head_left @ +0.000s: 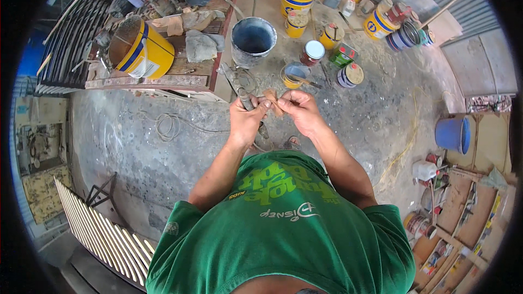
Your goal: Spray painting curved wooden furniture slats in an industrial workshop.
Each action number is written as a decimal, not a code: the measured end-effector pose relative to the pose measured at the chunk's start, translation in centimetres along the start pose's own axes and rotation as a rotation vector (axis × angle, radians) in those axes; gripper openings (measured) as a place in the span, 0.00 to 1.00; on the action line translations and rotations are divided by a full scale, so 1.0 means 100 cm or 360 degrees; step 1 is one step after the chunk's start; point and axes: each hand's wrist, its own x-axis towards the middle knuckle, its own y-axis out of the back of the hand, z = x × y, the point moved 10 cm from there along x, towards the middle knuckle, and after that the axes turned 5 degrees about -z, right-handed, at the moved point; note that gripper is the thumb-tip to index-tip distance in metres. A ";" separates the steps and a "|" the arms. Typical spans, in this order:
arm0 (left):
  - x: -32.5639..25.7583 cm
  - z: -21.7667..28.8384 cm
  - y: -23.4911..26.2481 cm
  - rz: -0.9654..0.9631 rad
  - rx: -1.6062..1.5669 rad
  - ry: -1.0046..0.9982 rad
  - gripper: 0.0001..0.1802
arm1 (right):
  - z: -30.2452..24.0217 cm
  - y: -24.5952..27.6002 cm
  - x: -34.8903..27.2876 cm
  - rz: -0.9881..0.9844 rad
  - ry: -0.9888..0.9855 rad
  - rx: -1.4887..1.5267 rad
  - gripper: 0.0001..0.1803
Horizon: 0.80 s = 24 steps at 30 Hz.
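Close in front of my body, both hands meet over a small brown folded piece [271, 98] that looks like paper or cloth. My left hand [246, 118] is closed, with its thumb and fingertips on the left edge of the piece. Across this same hand runs a slim grey tool [243, 98] with a rounded body; its exact kind cannot be made out. My right hand [303, 111] is closed too, pinching the piece's right side between thumb and finger. Part of the piece is hidden by my fingertips.
Beyond my hands stand a dark-stained bucket [253, 43], a small yellow tub [297, 74] with a brush across it, and several paint cans. A workbench [199, 79] at left carries a tipped yellow bucket [143, 51]. A hose [169, 125] lies on the floor.
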 end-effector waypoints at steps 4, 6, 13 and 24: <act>0.000 0.001 -0.006 0.0058 0.0080 -0.0008 0.16 | -0.006 0.006 0.000 -0.0055 -0.0013 0.0064 0.04; -0.001 0.003 -0.009 0.0107 0.0107 -0.0003 0.16 | -0.014 0.007 0.000 -0.0030 0.0028 -0.0103 0.04; -0.001 0.008 -0.017 0.0082 0.0163 -0.0046 0.15 | -0.037 0.032 -0.006 0.0327 0.0356 -0.0434 0.03; -0.001 -0.009 -0.010 0.0038 0.0268 0.0087 0.12 | -0.006 0.055 0.004 0.0399 0.0222 0.0288 0.06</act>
